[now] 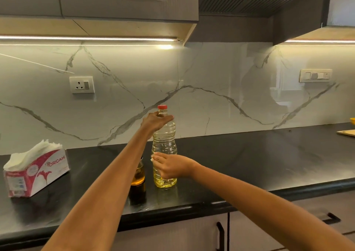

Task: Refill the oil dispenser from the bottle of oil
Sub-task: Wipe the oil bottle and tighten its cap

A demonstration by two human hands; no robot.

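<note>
The left hand's (pixel 156 121) fingers (pixel 167 118) curl round the neck of the bottle (pixel 164 145), just under its red cap (pixel 162 107), which is on. The right hand (pixel 172 167) sits lower, in front of the bottle's body; its fingers (pixel 158 158) are bent and pinch a small white scrap (pixel 152 159) at their tips, while the hand lies against the bottle. Whether it also grips the bottle I cannot tell.

The bottle stands upright on the black worktop (pixel 249 160), clear plastic, with yellow oil only in its lowest part. Just beside it on the left stands the dispenser (pixel 138 176), glass with amber oil in it, mostly hidden behind the left forearm; its top cannot be made out.

Further left on the worktop, well apart from both, lies a red and white tissue box (pixel 36 172) with white tissues sticking out. At the far right edge a wooden board (pixel 347 132) and something yellow (pixel 352 120) show in part. Behind runs a marble-look wall with a socket (pixel 82 85) and a switch plate (pixel 316 75), under lit cabinets.
</note>
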